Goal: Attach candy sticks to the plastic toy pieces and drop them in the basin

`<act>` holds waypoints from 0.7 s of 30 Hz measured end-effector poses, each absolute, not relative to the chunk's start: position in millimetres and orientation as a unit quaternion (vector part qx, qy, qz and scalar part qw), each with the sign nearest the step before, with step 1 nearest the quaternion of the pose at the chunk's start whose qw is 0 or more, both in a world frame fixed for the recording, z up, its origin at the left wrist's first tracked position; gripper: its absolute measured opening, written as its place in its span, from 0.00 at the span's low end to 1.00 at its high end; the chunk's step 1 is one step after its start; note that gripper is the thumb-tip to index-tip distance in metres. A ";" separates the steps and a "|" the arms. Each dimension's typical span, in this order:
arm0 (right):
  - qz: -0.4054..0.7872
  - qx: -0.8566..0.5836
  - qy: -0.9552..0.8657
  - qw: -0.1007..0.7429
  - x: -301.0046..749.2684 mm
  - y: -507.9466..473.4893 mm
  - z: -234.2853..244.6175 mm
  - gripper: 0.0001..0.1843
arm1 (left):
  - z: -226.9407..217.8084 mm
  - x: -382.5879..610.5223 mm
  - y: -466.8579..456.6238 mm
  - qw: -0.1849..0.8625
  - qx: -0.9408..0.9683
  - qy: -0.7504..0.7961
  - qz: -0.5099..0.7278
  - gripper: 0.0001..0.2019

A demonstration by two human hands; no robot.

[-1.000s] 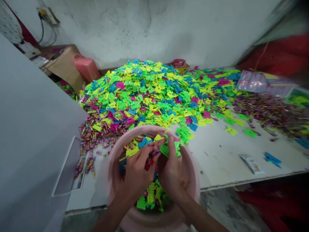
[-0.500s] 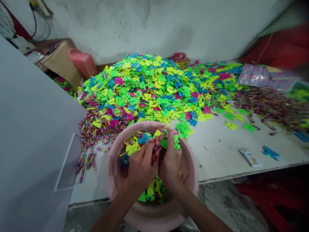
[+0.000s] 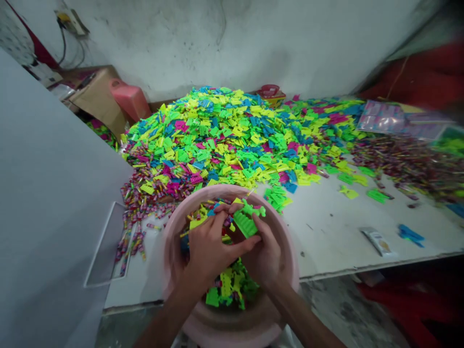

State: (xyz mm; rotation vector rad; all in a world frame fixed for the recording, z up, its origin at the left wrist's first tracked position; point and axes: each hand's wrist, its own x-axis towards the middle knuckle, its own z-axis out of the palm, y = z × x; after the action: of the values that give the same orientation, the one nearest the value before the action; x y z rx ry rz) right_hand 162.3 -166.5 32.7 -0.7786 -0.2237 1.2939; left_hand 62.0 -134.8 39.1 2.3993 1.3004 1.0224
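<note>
Both hands are over a pink basin (image 3: 290, 256), holding a bright green plastic piece (image 3: 246, 223) with a ridged panel and a knobbly, figure-like edge. My right hand (image 3: 267, 251) grips it from the right, its fingers behind the panel. My left hand (image 3: 209, 244) is closed, its thumb pressing the piece's lower edge; its fingertips are by some small striped sticks (image 3: 228, 221), and I cannot tell whether they hold any. In the basin lie yellow plastic pieces (image 3: 226, 282), green and blue ones, and more thin sticks.
Behind the basin a large heap of coloured plastic pieces (image 3: 224, 140) covers the white table (image 3: 326, 237). Small wrapped sticks (image 3: 134, 212) lie at left, more (image 3: 406, 164) at right. A small packet (image 3: 377, 241) and blue pieces (image 3: 410, 234) lie at right. A grey panel (image 3: 54, 193) stands at left.
The green piece has turned so its ridged panel faces me. My left thumb has stretched right onto its lower edge, and my right hand has shifted slightly right and down.
</note>
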 end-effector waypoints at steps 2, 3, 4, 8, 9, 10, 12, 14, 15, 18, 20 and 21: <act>0.565 -0.365 -0.095 0.734 161.0 -167.0 27.2 0.13 | 39.9 62.3 -133.8 0.126 0.817 0.425 0.370 0.29; 0.546 -0.383 -0.099 0.739 160.0 -167.3 23.7 0.12 | 40.4 62.2 -133.5 0.136 0.816 0.421 0.372 0.27; 0.522 -0.404 -0.109 0.743 159.0 -167.5 20.0 0.12 | 41.0 62.1 -133.3 0.146 0.816 0.421 0.368 0.25; 0.427 -0.478 -0.155 0.752 157.3 -168.6 5.3 0.12 | 42.9 61.1 -132.9 0.177 0.815 0.435 0.340 0.19; 0.415 -0.490 -0.159 0.750 157.6 -169.1 2.8 0.12 | 42.9 60.9 -133.0 0.179 0.817 0.434 0.337 0.18; 0.407 -0.502 -0.159 0.747 158.2 -169.9 0.8 0.12 | 42.6 60.8 -133.3 0.177 0.820 0.429 0.336 0.16; 0.400 -0.521 -0.155 0.738 159.9 -172.0 -1.5 0.12 | 41.8 60.8 -134.2 0.168 0.828 0.413 0.339 0.12; 0.396 -0.529 -0.153 0.735 161.9 -174.5 -2.6 0.12 | 41.0 61.1 -135.3 0.158 0.836 0.399 0.343 0.10; 0.395 -0.527 -0.153 0.736 162.8 -175.6 -3.0 0.12 | 40.8 61.3 -135.7 0.155 0.838 0.394 0.343 0.10; 0.398 -0.512 -0.148 0.747 164.5 -176.6 -3.0 0.13 | 40.7 61.9 -136.0 0.142 0.845 0.386 0.343 0.13; 0.410 -0.499 -0.139 0.750 164.3 -175.4 -1.2 0.14 | 40.9 62.3 -135.9 0.135 0.848 0.379 0.346 0.14; 0.417 -0.495 -0.134 0.750 163.8 -174.5 0.3 0.14 | 41.1 62.5 -136.0 0.132 0.849 0.375 0.348 0.14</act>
State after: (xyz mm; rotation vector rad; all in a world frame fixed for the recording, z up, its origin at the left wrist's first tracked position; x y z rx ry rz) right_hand 163.8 -174.5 0.3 -1.0810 -0.2938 0.9118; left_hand 62.5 -136.0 41.1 2.4645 1.0885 1.0101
